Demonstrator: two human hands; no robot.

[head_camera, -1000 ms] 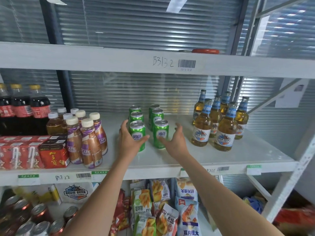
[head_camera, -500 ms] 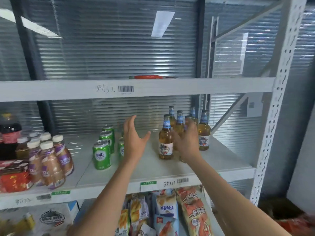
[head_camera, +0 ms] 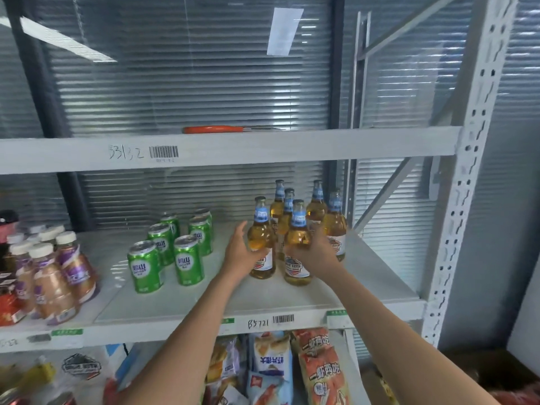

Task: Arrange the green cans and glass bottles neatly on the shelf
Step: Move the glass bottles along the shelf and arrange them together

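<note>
Several green cans (head_camera: 188, 260) stand in two rows on the middle shelf (head_camera: 292, 301), left of centre. Right of them is a cluster of several amber glass bottles (head_camera: 335, 223) with blue neck labels. My left hand (head_camera: 241, 254) wraps its fingers round the lower body of the front left bottle (head_camera: 261, 229), thumb raised. Beside it, the front right bottle (head_camera: 298, 238) is gripped at its middle by my right hand (head_camera: 317, 254). Both bottles stand upright on the shelf.
Brown tea bottles with white caps (head_camera: 52, 273) and red cartons (head_camera: 8, 306) fill the shelf's left end. An orange tool (head_camera: 213, 129) lies on the upper shelf. Snack bags (head_camera: 271, 366) sit below. A perforated upright post (head_camera: 455, 229) bounds the right side.
My hands left the front green cans and moved right to the glass bottles, closing round the two front ones. The view swung right and up.
</note>
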